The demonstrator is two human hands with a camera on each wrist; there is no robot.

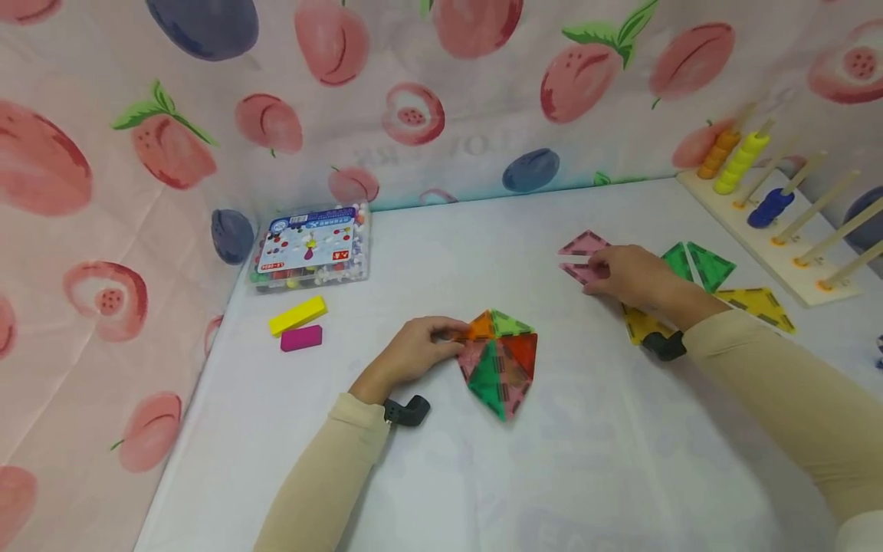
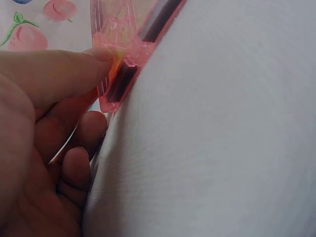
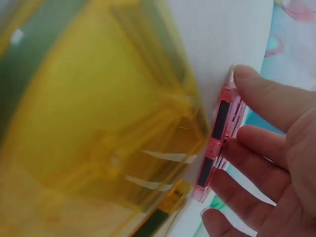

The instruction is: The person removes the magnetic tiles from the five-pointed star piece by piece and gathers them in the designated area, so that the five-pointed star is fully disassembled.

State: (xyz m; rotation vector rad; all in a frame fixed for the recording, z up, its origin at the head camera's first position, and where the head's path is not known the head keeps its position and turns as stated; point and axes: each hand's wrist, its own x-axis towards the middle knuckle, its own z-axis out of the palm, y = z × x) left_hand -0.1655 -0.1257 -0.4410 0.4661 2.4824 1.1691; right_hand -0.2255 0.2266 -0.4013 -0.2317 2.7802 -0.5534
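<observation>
In the head view a patchwork of translucent magnetic tiles (image 1: pixel 490 368) in orange, green, red and pink lies mid-table. My left hand (image 1: pixel 417 349) pinches its left edge. The left wrist view shows the thumb on a pink tile edge (image 2: pixel 121 86), other fingers curled beside it. Farther right, my right hand (image 1: pixel 631 276) is at two pink triangular magnetic tiles; its thumb and fingers hold the nearer pink tile (image 1: pixel 578 272), and the upper one (image 1: pixel 585 244) lies just beyond. In the right wrist view, fingers rest along the pink tile's side (image 3: pixel 217 128). A yellow tile (image 3: pixel 74 123) fills the foreground.
Two green tiles (image 1: pixel 710 266) and a yellow tile (image 1: pixel 759 308) lie right of my right hand. A wooden peg board with coloured beads (image 1: pixel 773 238) stands at the far right. At the left are a bead box (image 1: pixel 310 245), a yellow block (image 1: pixel 298 315) and a magenta block (image 1: pixel 301 338).
</observation>
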